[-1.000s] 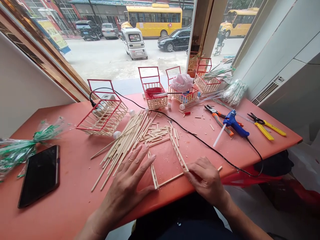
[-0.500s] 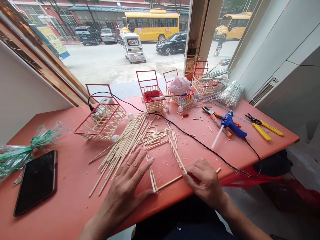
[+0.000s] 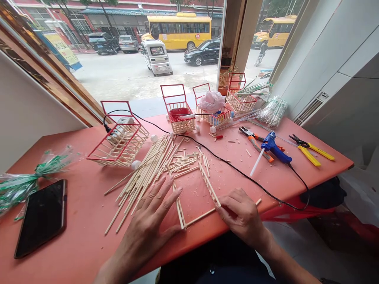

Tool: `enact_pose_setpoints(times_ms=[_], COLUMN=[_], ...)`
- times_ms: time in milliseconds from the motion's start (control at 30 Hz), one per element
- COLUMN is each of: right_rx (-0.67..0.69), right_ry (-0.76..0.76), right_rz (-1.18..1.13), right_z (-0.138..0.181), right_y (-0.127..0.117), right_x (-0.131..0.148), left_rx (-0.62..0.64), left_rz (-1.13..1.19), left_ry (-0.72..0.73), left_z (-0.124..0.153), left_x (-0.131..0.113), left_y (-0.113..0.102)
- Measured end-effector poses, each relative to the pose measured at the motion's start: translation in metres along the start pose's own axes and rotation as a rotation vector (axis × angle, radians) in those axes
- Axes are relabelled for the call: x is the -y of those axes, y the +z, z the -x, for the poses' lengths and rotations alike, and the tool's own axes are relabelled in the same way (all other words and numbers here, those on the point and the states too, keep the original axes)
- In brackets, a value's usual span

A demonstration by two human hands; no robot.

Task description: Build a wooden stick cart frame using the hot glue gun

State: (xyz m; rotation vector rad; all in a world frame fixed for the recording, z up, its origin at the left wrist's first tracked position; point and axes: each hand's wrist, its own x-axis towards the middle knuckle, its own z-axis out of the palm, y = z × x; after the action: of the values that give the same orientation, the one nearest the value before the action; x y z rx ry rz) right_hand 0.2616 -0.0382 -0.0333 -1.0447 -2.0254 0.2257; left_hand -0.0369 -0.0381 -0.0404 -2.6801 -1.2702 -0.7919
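Note:
A small frame of thin wooden sticks lies on the tabletop before me. Its left ladder-like side point(image 3: 179, 210) stands beside my left hand point(image 3: 146, 225), whose fingers are spread with the fingertips and thumb against it. At the near end of the right ladder-like side point(image 3: 208, 184), my right hand point(image 3: 241, 215) is closed in a pinch on the frame. A long wooden stick point(image 3: 201, 217) runs across the front between the two sides and sticks out past my right fingers. Some of the right fingertips are hidden behind the hand.
Loose long sticks point(image 3: 139, 177) and short cut pieces point(image 3: 180, 161) lie beyond. Stick-built carts point(image 3: 121, 144) stand at the back. A glue gun point(image 3: 275, 149), orange-handled pliers point(image 3: 254, 142) and yellow-handled cutters point(image 3: 309, 152) are at right, a black cable point(image 3: 227, 161) crosses, and a phone point(image 3: 43, 219) lies left.
Both hands keep their places on the stick frame. The view has shifted very slightly; nothing was taken up or let go.

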Motion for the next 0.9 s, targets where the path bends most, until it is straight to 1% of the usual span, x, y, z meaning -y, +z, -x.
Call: enact_pose_setpoints(times_ms=[467, 900], right_rx=[-0.011, 0.01], right_ry=[-0.012, 0.008], right_rz=[-0.005, -0.006], right_z=[0.0, 0.0005], right_y=[0.0011, 0.0001], right_x=[0.0, 0.0003], left_rx=[0.003, 0.013], left_rz=[0.008, 0.02], left_ry=[-0.021, -0.039], left_z=[0.0003, 0.0022], left_x=[-0.0004, 0.0001], left_y=[0.0015, 0.0015])
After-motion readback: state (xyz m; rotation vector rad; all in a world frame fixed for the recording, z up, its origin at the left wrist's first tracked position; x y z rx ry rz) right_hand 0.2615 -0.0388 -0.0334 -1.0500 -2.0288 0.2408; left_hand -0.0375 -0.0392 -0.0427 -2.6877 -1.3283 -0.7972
